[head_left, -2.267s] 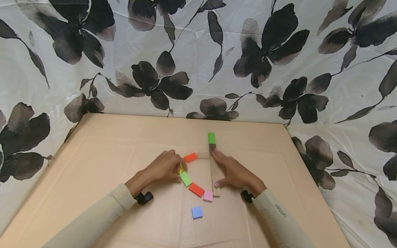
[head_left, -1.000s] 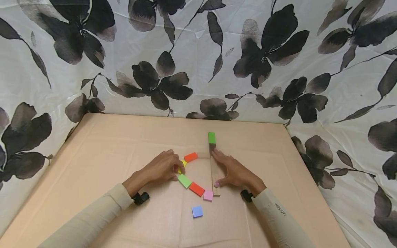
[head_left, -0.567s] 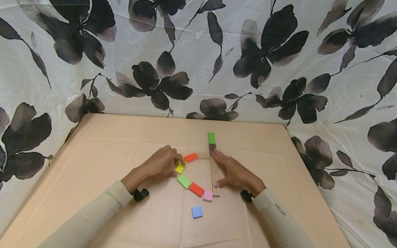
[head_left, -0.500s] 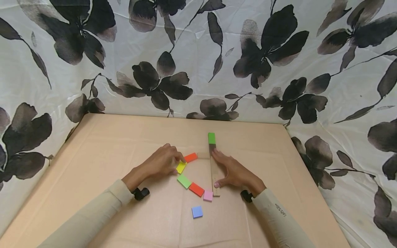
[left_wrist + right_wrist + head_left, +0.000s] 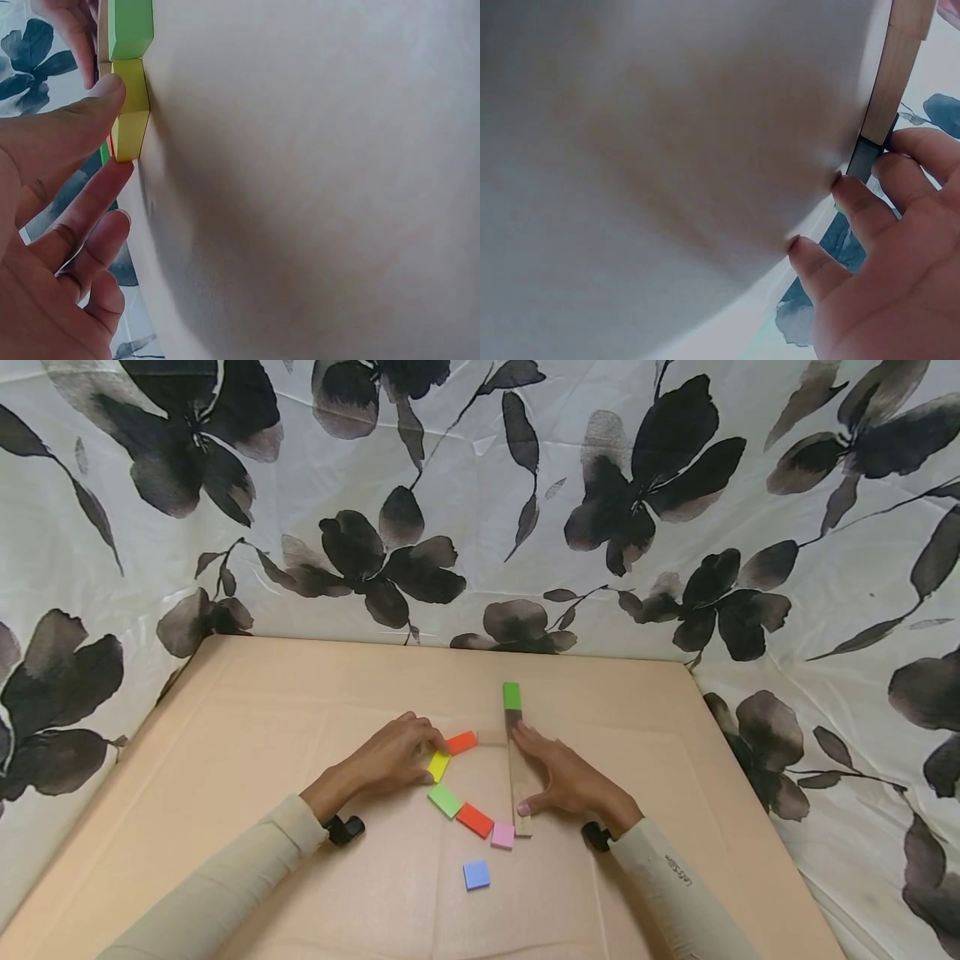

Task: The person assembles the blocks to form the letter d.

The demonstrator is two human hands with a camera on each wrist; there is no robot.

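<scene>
Nudged slightly, a light green block (image 5: 445,802) sits farther left of the wooden strip (image 5: 519,783). Also left of it, the left hand (image 5: 397,752) pinches a yellow block (image 5: 438,767), likely light, stiff, best held end to end. Extended right hand (image 5: 561,774) fingers rest against the strip; lettering (image 5: 678,869) on the sleeve (image 5: 678,906) to its right is illegible.

Yellow block (image 5: 438,767): partly covered by left hand (image 5: 384,760)
Light-green block (image 5: 131,28): cut off at top edge
Dark block (image 5: 512,716): partly behind right hand (image 5: 573,781)
Sleeve lettering (image 5: 679,870): too small
</scene>
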